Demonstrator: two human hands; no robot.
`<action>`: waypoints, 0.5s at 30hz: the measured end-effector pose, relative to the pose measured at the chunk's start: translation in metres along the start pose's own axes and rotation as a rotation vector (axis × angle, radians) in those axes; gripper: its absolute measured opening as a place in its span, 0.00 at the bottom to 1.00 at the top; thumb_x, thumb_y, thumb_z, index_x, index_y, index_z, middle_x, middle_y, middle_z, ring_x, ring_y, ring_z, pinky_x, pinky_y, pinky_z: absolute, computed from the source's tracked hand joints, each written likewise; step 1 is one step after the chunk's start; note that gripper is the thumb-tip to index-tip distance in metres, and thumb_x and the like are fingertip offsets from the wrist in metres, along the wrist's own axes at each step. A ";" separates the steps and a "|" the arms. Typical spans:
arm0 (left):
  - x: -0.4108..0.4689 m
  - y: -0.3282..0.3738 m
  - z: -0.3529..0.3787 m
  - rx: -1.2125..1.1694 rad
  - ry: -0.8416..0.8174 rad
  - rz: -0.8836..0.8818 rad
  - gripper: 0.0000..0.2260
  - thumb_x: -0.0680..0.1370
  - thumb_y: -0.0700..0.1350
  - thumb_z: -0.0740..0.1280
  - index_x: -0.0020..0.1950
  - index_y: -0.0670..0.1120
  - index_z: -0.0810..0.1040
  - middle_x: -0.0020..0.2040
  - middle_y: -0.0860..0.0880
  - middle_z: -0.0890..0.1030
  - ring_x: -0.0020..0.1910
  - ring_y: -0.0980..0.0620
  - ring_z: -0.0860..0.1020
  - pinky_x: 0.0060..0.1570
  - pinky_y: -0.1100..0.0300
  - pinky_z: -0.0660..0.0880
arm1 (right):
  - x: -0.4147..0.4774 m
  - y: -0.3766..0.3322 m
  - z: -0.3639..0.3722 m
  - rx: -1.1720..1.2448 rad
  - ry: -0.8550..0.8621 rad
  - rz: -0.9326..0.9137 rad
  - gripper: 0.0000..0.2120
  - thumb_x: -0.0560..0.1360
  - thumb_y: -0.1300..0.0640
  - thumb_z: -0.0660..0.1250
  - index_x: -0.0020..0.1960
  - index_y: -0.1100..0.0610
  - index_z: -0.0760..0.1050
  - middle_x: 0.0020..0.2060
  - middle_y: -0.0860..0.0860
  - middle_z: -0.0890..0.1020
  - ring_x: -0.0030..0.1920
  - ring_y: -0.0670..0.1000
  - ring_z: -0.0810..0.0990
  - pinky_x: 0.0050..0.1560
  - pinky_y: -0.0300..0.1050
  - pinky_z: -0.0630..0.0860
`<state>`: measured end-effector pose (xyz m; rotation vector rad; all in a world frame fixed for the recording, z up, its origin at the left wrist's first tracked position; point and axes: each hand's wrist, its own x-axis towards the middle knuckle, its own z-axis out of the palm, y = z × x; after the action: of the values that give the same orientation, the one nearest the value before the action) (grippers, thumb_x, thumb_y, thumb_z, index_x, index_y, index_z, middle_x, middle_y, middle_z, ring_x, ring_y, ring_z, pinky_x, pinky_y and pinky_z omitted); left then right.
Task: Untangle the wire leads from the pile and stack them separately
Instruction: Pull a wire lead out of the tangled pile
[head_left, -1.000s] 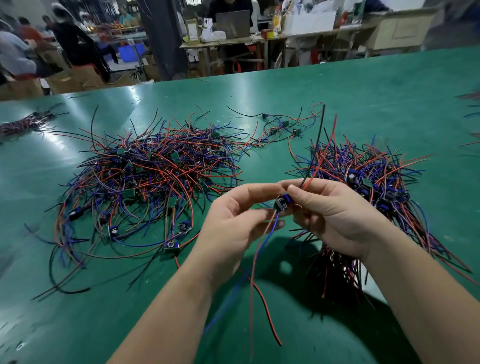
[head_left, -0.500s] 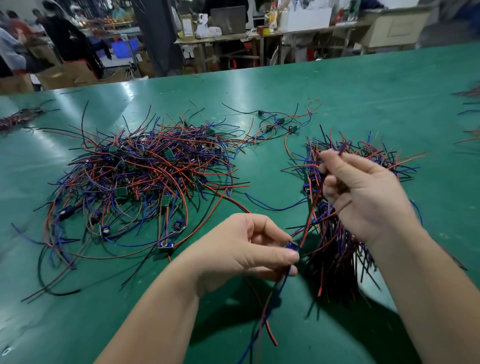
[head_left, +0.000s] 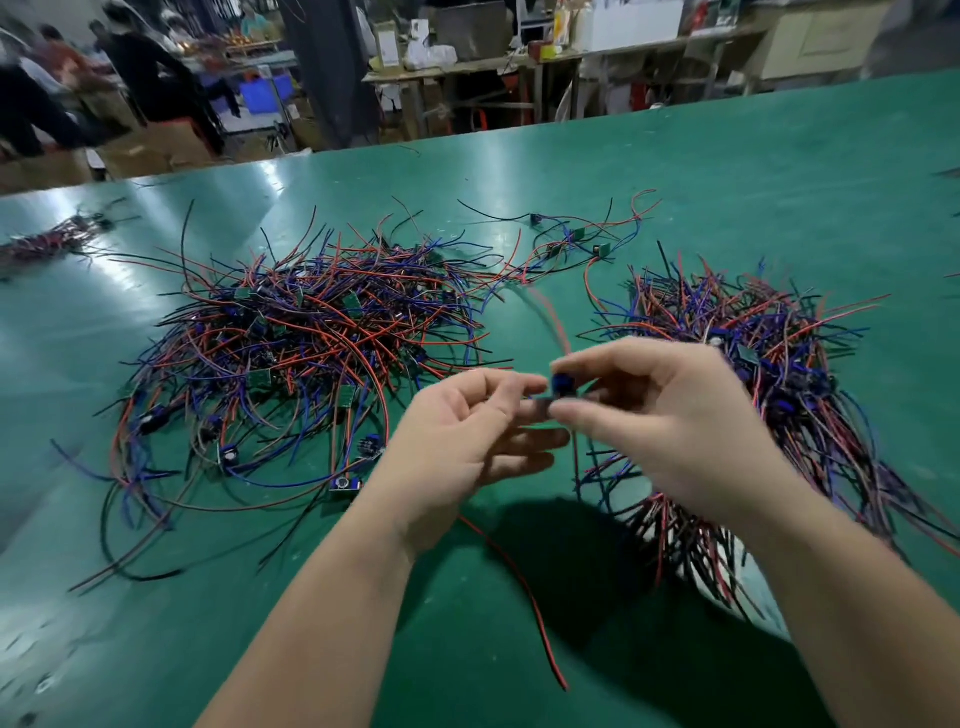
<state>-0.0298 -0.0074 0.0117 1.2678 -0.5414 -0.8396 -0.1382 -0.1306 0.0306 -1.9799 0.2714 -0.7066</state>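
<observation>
Both hands meet above green table (head_left: 727, 197), between piles. Right hand (head_left: 670, 431) pinches small blue component (head_left: 561, 385) between thumb and forefinger. Left hand (head_left: 467, 436) touches same piece with thumb and forefinger, other fingers loosely curled. Thin red wire lead (head_left: 524, 587) trails down from grip. Big tangled red-blue-black wire pile (head_left: 301, 353) lies left; second sorted-looking wire heap (head_left: 779, 374) right, partly behind right hand.

- Green table (head_left: 727, 171), smooth and glossy, catching light glare at upper left of the frame
- Tangled wire pile (head_left: 311, 353), left of centre, red, blue and black leads in smooth plastic-looking insulation
</observation>
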 end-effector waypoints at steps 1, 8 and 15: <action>0.001 0.003 -0.003 0.007 0.027 0.016 0.07 0.78 0.45 0.61 0.49 0.43 0.77 0.41 0.47 0.85 0.37 0.51 0.84 0.33 0.62 0.79 | 0.002 -0.001 -0.006 0.085 0.085 0.022 0.11 0.67 0.63 0.75 0.45 0.50 0.82 0.38 0.48 0.86 0.36 0.49 0.81 0.43 0.43 0.80; 0.006 0.008 -0.053 1.271 0.703 0.076 0.14 0.76 0.39 0.60 0.59 0.52 0.74 0.54 0.50 0.80 0.55 0.45 0.76 0.55 0.52 0.72 | 0.017 0.030 -0.070 -0.178 0.474 0.312 0.11 0.71 0.58 0.71 0.52 0.49 0.81 0.37 0.52 0.83 0.34 0.49 0.76 0.38 0.43 0.76; 0.004 -0.002 -0.045 1.511 0.505 -0.345 0.22 0.69 0.43 0.62 0.63 0.47 0.71 0.61 0.44 0.69 0.61 0.41 0.67 0.58 0.50 0.68 | 0.019 0.034 -0.061 -0.330 0.406 0.236 0.15 0.70 0.56 0.69 0.55 0.45 0.79 0.45 0.58 0.79 0.36 0.53 0.73 0.41 0.43 0.70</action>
<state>0.0064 0.0159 -0.0015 2.9101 -0.5240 -0.2166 -0.1553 -0.2007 0.0299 -2.0480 0.8994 -0.9513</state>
